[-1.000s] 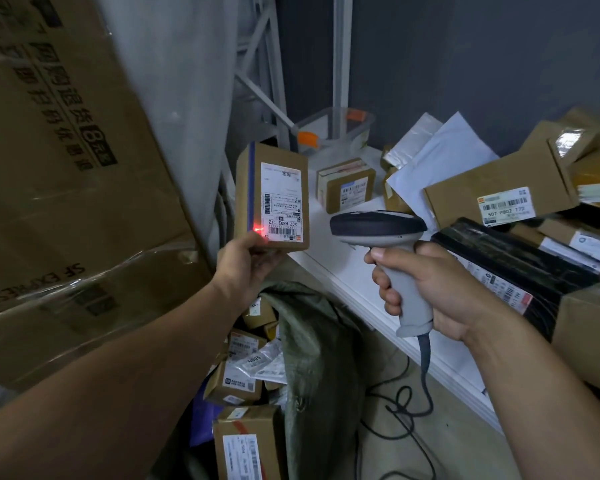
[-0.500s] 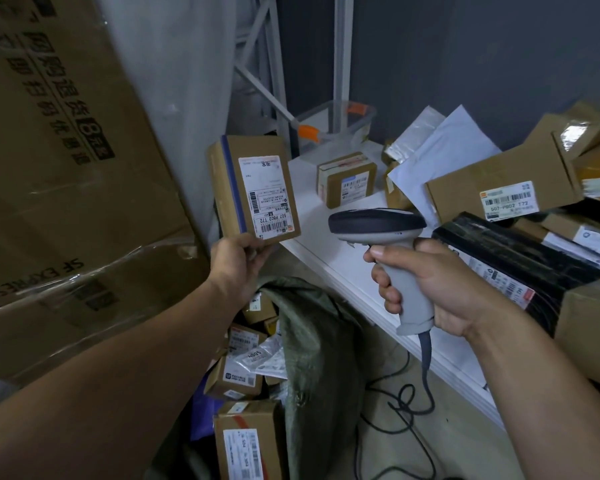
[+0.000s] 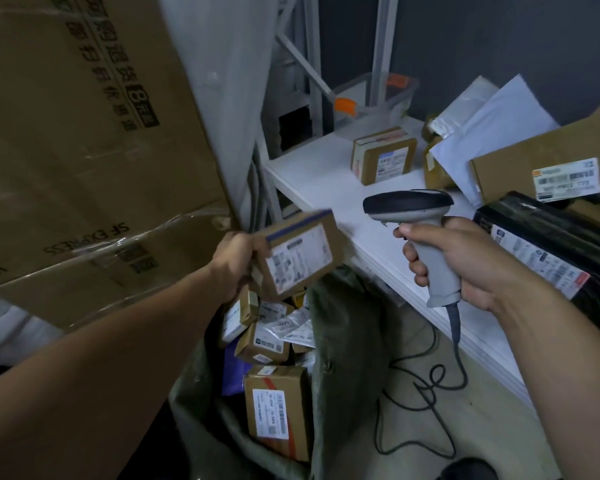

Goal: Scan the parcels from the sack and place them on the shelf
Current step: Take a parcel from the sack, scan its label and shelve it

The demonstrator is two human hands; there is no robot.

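Parcel (image 3: 300,256) of brown cardboard, small and tilted, faces us with its white label, which is blurred. Our left hand (image 3: 238,259) grips its left edge. We hold it above the open green sack (image 3: 343,341), close to the front edge of the white shelf (image 3: 312,171). More labelled parcels (image 3: 278,407) lie inside the sack. Our right hand (image 3: 465,261) curls its fingers (image 3: 413,252) around the grey handle of a barcode scanner (image 3: 409,207). The scanner's dark head points left toward the held parcel, just apart from it. Its cable (image 3: 426,382) trails to the floor. On the shelf stand a small brown box (image 3: 383,155), white envelopes (image 3: 492,123) and a black-wrapped package (image 3: 551,251). A large taped carton (image 3: 84,133) fills the left.
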